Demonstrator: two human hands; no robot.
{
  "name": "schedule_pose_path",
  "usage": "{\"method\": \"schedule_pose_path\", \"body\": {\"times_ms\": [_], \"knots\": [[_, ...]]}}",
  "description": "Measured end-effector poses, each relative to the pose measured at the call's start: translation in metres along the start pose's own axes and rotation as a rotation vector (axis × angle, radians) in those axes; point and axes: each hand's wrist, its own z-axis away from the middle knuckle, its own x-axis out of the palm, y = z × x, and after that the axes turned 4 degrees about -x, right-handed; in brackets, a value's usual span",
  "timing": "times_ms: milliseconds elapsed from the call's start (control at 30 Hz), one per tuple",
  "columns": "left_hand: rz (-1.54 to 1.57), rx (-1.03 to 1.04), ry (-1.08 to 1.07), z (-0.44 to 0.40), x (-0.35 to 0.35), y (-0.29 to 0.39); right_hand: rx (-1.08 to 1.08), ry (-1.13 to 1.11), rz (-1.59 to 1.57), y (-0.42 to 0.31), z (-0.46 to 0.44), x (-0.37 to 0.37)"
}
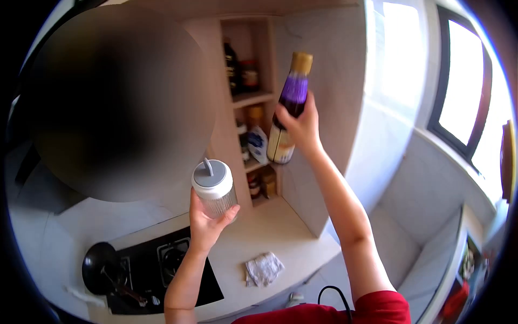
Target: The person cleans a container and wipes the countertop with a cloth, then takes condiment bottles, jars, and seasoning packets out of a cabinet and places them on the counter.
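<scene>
My left hand (206,227) is wrapped round a ribbed clear jar (220,204) with a white collar and a grey lid (210,173) that has a raised handle. What the jar holds cannot be made out. Higher up on the right, my right hand (303,125) grips a dark sauce bottle (281,135) by its middle. The bottle has a gold cap, a purple neck wrap and a pale label, and it tilts slightly. Both things are held in the air in front of the open shelf (252,99).
Bottles and jars (249,75) fill the shelf's compartments, with a blue-and-white bag (258,144) in the middle one. Below are a counter (245,232), a crumpled cloth (263,269), a black gas hob (202,294) and a wok (97,267). A window (461,81) is at right. A blurred patch hides the upper left.
</scene>
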Motion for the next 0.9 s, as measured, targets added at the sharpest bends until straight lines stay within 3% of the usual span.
{"method": "schedule_pose_path", "body": {"times_ms": [233,300,433,600,733,867,900], "knots": [[0.222,-0.205,-0.407,0.07,0.089,-0.026,0.358,0.027,0.249,-0.086,0.221,-0.17],[0.288,-0.333,-0.576,0.104,0.13,-0.023,0.444,0.132,0.347,-0.114,0.282,-0.22],[0.457,-0.38,-0.925,0.199,0.234,-0.006,0.465,0.303,0.599,-0.196,0.385,-0.326],[0.573,-0.547,-1.37,0.374,0.359,0.081,0.535,0.58,0.807,-0.34,0.501,-0.452],[0.609,-0.449,-1.632,0.525,0.447,0.175,0.425,0.647,1.132,-0.473,0.568,-0.551],[0.636,-0.41,-1.86,0.659,0.518,0.25,0.536,0.966,1.195,-0.585,0.641,-0.616],[0.659,-0.366,-1.909,0.691,0.537,0.269,0.469,1.062,1.174,-0.602,0.662,-0.635]]}}
